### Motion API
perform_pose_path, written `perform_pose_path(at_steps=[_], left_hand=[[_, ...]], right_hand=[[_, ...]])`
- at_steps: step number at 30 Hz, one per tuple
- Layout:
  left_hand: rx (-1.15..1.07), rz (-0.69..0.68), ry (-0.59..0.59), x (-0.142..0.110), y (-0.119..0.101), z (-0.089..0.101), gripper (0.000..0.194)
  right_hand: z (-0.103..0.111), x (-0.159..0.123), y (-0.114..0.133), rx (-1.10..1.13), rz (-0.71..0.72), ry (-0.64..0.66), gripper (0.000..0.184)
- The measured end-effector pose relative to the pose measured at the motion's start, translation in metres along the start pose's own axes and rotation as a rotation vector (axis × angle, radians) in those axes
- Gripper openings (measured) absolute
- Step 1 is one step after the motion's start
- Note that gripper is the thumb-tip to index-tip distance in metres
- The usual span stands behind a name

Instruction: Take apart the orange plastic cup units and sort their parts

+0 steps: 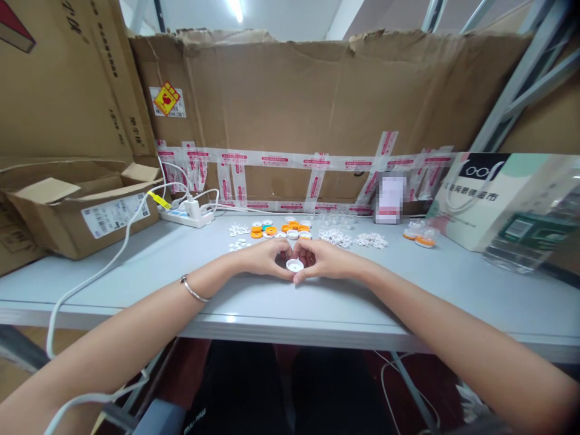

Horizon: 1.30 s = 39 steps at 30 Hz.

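A small round white plastic cap (295, 266) is held between my two hands just above the front of the table, its hollow side facing up. My left hand (267, 257) grips its left side, fingers curled over the far edge. From the right, my right hand (322, 258) closes on the same cap, its thumb at the near rim. Behind the hands sit orange caps (290, 228) and white caps, with one teal cap (267, 224) among them. Heaps of small white parts (335, 238) lie to the right, and more small white pieces (239, 230) to the left.
Clear cups (338, 219) stand at the back, and orange-based clear pieces (425, 237) at the right. A phone-like upright object (390, 198), a paper bag (475, 205) and a plastic bottle (521, 235) are beyond. An open carton (86, 205), power strip (185, 214) and white cable (97, 275) occupy the left.
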State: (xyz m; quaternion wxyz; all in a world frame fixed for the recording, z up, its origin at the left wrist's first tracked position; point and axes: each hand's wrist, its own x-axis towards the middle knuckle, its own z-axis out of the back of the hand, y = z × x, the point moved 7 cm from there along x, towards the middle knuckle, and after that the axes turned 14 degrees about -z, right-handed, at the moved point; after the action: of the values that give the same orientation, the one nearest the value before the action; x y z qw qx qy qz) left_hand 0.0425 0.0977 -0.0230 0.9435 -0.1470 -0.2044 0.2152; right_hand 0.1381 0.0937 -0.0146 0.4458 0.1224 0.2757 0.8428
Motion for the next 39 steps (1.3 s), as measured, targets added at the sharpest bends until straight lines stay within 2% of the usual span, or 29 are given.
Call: perform_pose_path(at_steps=[6,12,14,17,19,22,25,29,32,39], left_hand=[[-0.049,-0.009,-0.002,-0.001,0.000,-0.002,0.035],[-0.102,-0.028,0.003,-0.001,-0.007,-0.002,0.028],[-0.139,-0.046,0.008,-0.001,-0.009,-0.003,0.026],[-0.152,-0.049,-0.001,-0.002,-0.008,-0.002,0.024],[-0.140,-0.048,0.011,-0.003,-0.007,-0.001,0.026],[-0.132,-0.052,0.046,-0.004,-0.007,-0.001,0.028],[-0.126,-0.065,0.073,-0.005,-0.009,0.000,0.029],[-0.117,-0.079,0.080,-0.004,-0.010,0.000,0.029],[-0.124,-0.084,0.080,-0.003,-0.010,0.000,0.029],[-0.139,-0.042,0.112,-0.002,-0.009,-0.001,0.031]], right_hand=[[-0.003,0.001,-0.005,0.118,-0.048,0.023,0.039],[-0.004,0.002,-0.002,0.243,0.003,0.014,0.030],[0.003,0.005,-0.004,0.291,0.019,-0.033,0.031],[0.023,0.011,-0.022,0.333,-0.053,-0.211,0.039],[0.033,0.014,-0.037,0.288,-0.124,-0.327,0.041],[0.035,0.019,-0.048,0.134,-0.155,-0.386,0.040],[0.029,0.023,-0.044,0.018,-0.109,-0.395,0.035],[0.027,0.023,-0.032,-0.122,-0.026,-0.502,0.027],[0.022,0.027,-0.027,-0.246,0.028,-0.552,0.029],[0.013,0.034,-0.033,-0.372,0.015,-0.604,0.033]])
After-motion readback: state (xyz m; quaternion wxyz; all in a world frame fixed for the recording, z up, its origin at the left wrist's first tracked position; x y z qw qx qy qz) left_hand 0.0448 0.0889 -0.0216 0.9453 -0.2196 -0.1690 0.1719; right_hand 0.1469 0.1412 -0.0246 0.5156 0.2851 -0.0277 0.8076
